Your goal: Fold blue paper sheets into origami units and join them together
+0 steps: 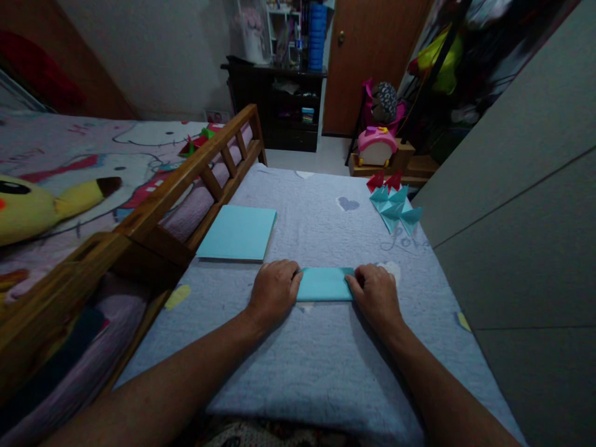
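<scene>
A folded sheet of turquoise paper (pixel 325 285), now a wide rectangle, lies on the blue bedsheet (pixel 298 366) between my hands. My left hand (pixel 275 284) grips its left end, thumb along the edge and fingers curled. At the right end, my right hand (pixel 376 292) pinches the paper with its thumb on top. The fingertips of both hands are partly hidden. Beyond my left hand rests a stack of square turquoise paper (pixel 238 233). Several folded turquoise paper figures (pixel 393 206) stand at the far right, with red folded figures (pixel 384 181) just behind them.
A wooden rail (pixel 186 186) runs along the left side, and behind it a yellow plush toy (pixel 46 208) lies on another bed. A pale cabinet panel (pixel 521 205) borders the right. Past the bed's far edge are a dark cabinet (pixel 279 108) and a pink toy case (pixel 377 147).
</scene>
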Demonstrator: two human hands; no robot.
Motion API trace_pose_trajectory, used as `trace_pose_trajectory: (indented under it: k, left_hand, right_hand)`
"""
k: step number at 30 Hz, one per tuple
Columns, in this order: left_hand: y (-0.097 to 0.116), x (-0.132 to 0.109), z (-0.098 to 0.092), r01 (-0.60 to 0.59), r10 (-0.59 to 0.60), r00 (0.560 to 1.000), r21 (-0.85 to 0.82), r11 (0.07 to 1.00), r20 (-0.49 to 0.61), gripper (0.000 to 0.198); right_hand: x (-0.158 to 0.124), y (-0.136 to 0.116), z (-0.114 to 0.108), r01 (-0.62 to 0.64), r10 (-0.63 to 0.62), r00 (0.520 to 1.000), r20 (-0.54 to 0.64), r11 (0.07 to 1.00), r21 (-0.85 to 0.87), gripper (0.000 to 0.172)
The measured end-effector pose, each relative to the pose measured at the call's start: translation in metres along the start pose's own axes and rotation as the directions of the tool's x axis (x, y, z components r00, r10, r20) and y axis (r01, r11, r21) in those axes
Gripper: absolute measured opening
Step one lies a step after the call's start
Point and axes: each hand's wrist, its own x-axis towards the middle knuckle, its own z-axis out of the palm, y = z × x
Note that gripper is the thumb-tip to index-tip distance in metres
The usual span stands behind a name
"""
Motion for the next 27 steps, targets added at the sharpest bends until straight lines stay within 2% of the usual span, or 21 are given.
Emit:
trace_pose_trajectory:
  k: [6, 9, 11, 15, 20, 27]
  left_hand:
    - [0.001, 0.000, 0.000, 0.033, -0.033, 0.999, 0.015, 0.999, -0.004, 0.006]
    - [0.002, -0.001, 0.000, 0.047, -0.047, 0.998, -0.005, 0.999, -0.031, 0.026]
    - [0.002, -0.002, 0.000, 0.019, -0.018, 0.997, 0.009, 1.000, -0.071, 0.030]
    - [0.000, -0.003, -0.001, -0.068, 0.075, 0.992, 0.064, 0.996, -0.106, 0.016]
    - [-0.006, 0.001, 0.002, -0.270, 0.269, 0.962, -0.010, 0.963, -0.034, 0.015]
    - [-0.011, 0.004, -0.005, -0.326, 0.329, 0.941, -0.050, 0.944, 0.085, 0.019]
  right_hand:
    - [0.000, 0.000, 0.000, -0.021, 0.021, 1.000, 0.003, 1.000, -0.009, 0.020]
    - [-0.001, -0.001, 0.000, -0.051, 0.052, 0.997, -0.051, 0.999, 0.019, 0.012]
    - [-0.001, -0.002, -0.001, -0.056, 0.059, 0.995, -0.084, 0.998, 0.039, 0.011]
    - [0.000, -0.003, -0.002, 0.054, -0.053, 0.998, -0.044, 0.998, 0.029, 0.005]
    - [0.005, 0.000, -0.002, 0.163, -0.166, 0.985, 0.040, 0.985, 0.056, 0.017]
    - [0.002, -0.006, -0.014, 0.218, -0.216, 0.971, 0.099, 0.976, -0.010, 0.017]
